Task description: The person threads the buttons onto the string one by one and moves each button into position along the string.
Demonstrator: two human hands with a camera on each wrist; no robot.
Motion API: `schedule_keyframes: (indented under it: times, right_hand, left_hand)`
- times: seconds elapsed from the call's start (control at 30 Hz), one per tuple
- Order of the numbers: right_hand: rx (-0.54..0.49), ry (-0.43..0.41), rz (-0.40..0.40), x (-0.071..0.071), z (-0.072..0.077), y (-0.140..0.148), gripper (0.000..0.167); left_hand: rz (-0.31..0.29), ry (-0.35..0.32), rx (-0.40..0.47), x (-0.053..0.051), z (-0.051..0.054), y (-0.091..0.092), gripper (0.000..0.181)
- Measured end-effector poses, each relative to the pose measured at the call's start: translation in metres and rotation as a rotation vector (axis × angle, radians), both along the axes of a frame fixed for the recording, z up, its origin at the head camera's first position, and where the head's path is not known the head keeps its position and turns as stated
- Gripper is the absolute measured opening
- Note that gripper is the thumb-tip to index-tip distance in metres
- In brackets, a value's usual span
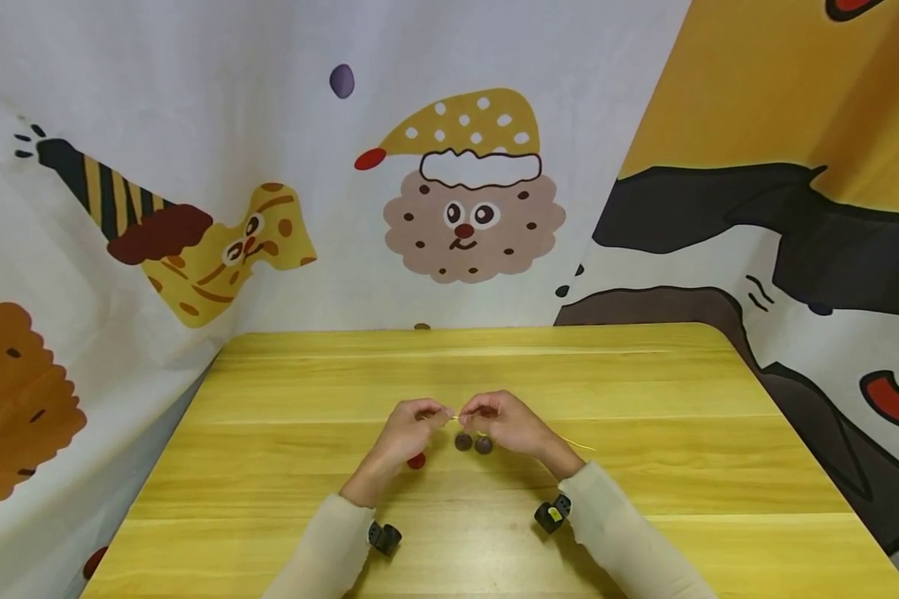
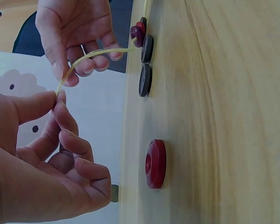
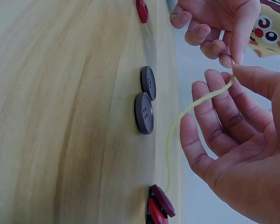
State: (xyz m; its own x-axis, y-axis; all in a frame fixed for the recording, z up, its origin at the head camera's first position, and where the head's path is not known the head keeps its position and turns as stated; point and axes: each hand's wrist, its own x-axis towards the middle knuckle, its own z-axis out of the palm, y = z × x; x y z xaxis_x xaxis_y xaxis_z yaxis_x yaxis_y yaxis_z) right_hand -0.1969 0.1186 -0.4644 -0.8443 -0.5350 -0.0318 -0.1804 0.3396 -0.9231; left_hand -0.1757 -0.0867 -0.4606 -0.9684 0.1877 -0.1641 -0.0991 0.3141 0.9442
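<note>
Above the middle of the table, my left hand [image 1: 407, 431] pinches the end of a yellow string [image 3: 196, 103] between thumb and forefinger. My right hand [image 1: 511, 424] pinches the same string close by, and the fingertips of both hands nearly meet. From there the string droops to a maroon button [image 3: 162, 199] threaded on it, with red and dark buttons stacked against it on the table. Two dark brown buttons [image 1: 463, 442] [image 1: 483, 445] lie side by side below the hands. A red button [image 2: 156, 164] lies near my left hand, partly covered by it in the head view.
The string's loose tail [image 1: 578, 444] runs out on the table to the right of my right hand. In the left wrist view a small dark greenish piece [image 2: 114, 193] shows behind my left hand. A printed curtain [image 1: 285, 100] hangs behind the wooden table [image 1: 644, 374].
</note>
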Motion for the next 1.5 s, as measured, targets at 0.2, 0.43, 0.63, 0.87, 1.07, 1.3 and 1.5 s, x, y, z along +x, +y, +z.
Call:
schedule_keyframes:
  times: [0.2, 0.43, 0.63, 0.87, 1.07, 1.3, 1.5]
  right_hand:
    - [-0.003, -0.019, -0.015, 0.001, 0.0, -0.001, 0.017]
    - [-0.016, -0.03, -0.028, 0.001, -0.001, -0.001, 0.017]
    - [-0.03, -0.047, -0.041, 0.001, -0.003, 0.0, 0.017]
    - [-0.044, -0.05, -0.046, 0.0, -0.005, 0.002, 0.017]
    - [-0.039, -0.043, -0.039, 0.001, -0.006, 0.005, 0.016]
    - [-0.042, -0.032, -0.028, 0.001, -0.005, 0.008, 0.016]
    - [-0.037, -0.034, -0.027, 0.002, -0.007, 0.009, 0.016]
  left_hand:
    - [-0.01, -0.011, -0.002, 0.001, 0.0, -0.002, 0.026]
    - [-0.016, -0.02, 0.005, 0.001, -0.002, -0.003, 0.026]
    - [-0.014, -0.009, 0.01, 0.001, -0.004, -0.005, 0.029]
    - [-0.047, 0.019, -0.05, 0.003, -0.007, -0.014, 0.024]
    - [-0.089, 0.0, -0.109, 0.004, -0.011, -0.028, 0.019]
    - [-0.128, -0.028, -0.152, 0.006, -0.013, -0.042, 0.022]
    - [-0.142, -0.061, -0.182, 0.006, -0.017, -0.05, 0.022]
